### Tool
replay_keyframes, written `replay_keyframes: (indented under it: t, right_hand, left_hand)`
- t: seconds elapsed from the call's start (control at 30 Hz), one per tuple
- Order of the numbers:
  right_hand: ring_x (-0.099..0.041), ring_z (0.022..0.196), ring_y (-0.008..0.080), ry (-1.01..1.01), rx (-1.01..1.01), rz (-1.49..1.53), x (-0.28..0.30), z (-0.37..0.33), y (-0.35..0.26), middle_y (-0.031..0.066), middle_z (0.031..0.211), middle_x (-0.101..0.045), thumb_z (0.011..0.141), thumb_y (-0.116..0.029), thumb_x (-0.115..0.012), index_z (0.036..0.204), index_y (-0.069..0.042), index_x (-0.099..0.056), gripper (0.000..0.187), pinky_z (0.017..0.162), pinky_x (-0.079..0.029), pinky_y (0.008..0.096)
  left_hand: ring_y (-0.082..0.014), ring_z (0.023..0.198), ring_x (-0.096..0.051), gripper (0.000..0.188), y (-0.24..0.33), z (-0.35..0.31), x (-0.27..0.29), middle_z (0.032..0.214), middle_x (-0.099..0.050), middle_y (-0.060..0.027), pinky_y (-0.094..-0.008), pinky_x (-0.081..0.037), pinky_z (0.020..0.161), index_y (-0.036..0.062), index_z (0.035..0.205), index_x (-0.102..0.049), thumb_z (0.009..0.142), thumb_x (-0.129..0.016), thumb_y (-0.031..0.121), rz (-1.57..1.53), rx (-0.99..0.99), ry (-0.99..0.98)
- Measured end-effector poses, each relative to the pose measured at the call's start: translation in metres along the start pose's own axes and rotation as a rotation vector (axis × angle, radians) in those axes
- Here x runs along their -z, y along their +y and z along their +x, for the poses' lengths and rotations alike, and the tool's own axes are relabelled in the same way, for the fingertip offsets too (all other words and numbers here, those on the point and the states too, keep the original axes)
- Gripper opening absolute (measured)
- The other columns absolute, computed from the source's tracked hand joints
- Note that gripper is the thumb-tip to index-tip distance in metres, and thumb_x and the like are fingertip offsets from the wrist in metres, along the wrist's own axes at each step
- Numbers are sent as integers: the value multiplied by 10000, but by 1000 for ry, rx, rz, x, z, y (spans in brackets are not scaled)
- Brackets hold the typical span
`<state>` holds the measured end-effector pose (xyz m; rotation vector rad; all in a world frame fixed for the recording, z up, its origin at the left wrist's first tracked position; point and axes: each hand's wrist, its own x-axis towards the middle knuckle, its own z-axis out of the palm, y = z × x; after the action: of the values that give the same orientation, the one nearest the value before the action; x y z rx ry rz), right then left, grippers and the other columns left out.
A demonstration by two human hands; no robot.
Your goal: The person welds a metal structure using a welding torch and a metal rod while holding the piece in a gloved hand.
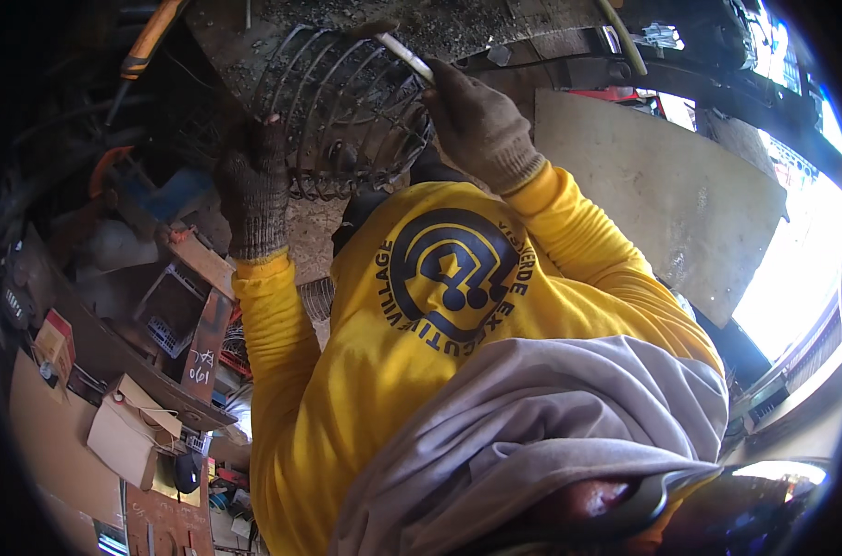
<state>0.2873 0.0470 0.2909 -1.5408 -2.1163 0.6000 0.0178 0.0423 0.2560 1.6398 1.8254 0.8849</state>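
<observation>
A cage-like frame of bent metal rods [338, 97] lies between my hands, at the dark, debris-strewn work surface. My left hand [254, 176], in a dirty knit glove, is closed at the left side of the frame; its fingers are partly lost in shadow, with a fingertip showing. In my gloved right hand [477, 120] is a hammer [407, 57], gripped by its pale handle. The hammer's dark head is over the far right part of the rod frame. Both forearms wear yellow sleeves.
A tool with an orange and black handle [152, 37] is at the upper left. A large flat board [653, 195] lies to the right. Cardboard boxes [129, 431], a wooden plank [203, 259] and mixed clutter fill the left. Dark bits cover the work surface [226, 46].
</observation>
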Motion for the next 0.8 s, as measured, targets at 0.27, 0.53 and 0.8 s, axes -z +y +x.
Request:
replay_keyframes:
  t: [0.27,0.53,0.8]
  right_hand:
    - [-674,740,352,79,-3,-39,8,5,-4,180,857,-668,929,-237,-575,1262,-69,-526,376,611,-539,428]
    - [-664,840,377,-162,-213,-37,8,23,-15,194,915,-667,943,-287,-538,1270,-60,-518,399,724,-531,457]
    - [-649,875,389,-190,-193,27,14,22,-22,215,922,-654,956,-295,-505,1222,-48,-533,365,756,-515,461]
  left_hand:
    - [-226,803,-635,303,-3,0,-1,854,-659,-159,-321,-473,733,-13,995,-641,938,-601,282,32,95,-27]
    - [-193,868,-628,219,-1,1,0,848,-660,-114,-333,-492,843,48,1022,-667,940,-595,237,66,81,-62]
    - [-191,860,-627,185,-22,-1,-17,917,-672,-97,-306,-497,814,43,1023,-636,947,-589,205,-424,184,-67]
